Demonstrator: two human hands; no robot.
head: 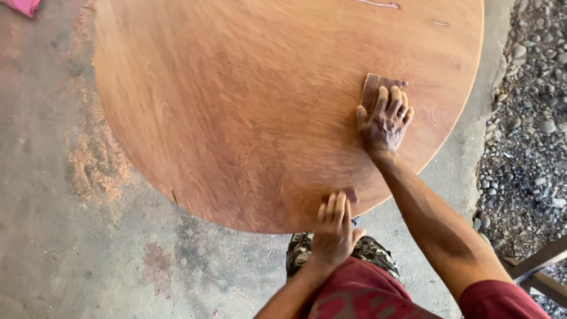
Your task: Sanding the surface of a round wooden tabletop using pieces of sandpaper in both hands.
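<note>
Right hand (385, 121) is flat on the round reddish-brown wooden desk (248, 106), fingers spread and pressing down on a small brown sheet of sandpaper (374, 87) that pokes out beyond the fingertips, near the desk's right edge. Left hand (334, 231) rests at the near rim, fingers together and laid over the edge, open and gripping nothing. Down on the grey concrete floor (65, 248), a drift of pale sawdust (97, 162) lies left of the desk. Loose grey gravel (531, 106) runs along the right side, and a scrap of pink cloth (22, 6) sits in the top-left corner.
</note>
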